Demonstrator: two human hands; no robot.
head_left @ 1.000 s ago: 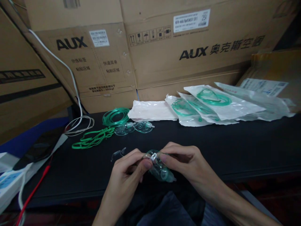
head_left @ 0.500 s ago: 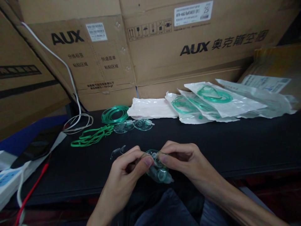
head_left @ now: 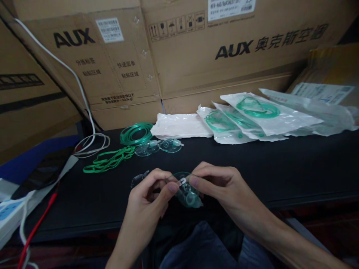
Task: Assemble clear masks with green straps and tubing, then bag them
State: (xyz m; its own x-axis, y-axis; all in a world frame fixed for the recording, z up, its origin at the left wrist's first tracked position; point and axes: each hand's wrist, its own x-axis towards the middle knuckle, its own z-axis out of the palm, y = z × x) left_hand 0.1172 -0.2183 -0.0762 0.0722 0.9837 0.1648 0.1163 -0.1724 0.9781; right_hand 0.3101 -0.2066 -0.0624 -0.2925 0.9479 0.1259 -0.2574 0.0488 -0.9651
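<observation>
Close to the table's front edge, a clear greenish oxygen mask (head_left: 190,198) is held between my two hands. My left hand (head_left: 153,194) is closed, thumb and fingers pinching the mask's left side near its upper rim. On the opposite side my right hand (head_left: 217,181) grips the rim, thumb on top. A small pale strip (head_left: 183,181) shows on the mask between my thumbs; its ends are partly hidden. Just beyond my left hand lie small shiny pieces (head_left: 138,178), too dim to name. Two more clear masks (head_left: 170,145) rest farther back.
Coiled green tubing (head_left: 136,133) and green elastic straps (head_left: 110,158) lie at the back left. White packages (head_left: 182,125) and bags with green tubing (head_left: 258,112) line the back, before large cardboard boxes (head_left: 185,67). Cables and a white power strip (head_left: 12,215) are at left.
The mask has tilted and come up slightly between my hands, and the pale strip now shows between my thumbs. My left thumb has shifted a little left. The camera view has moved slightly.
</observation>
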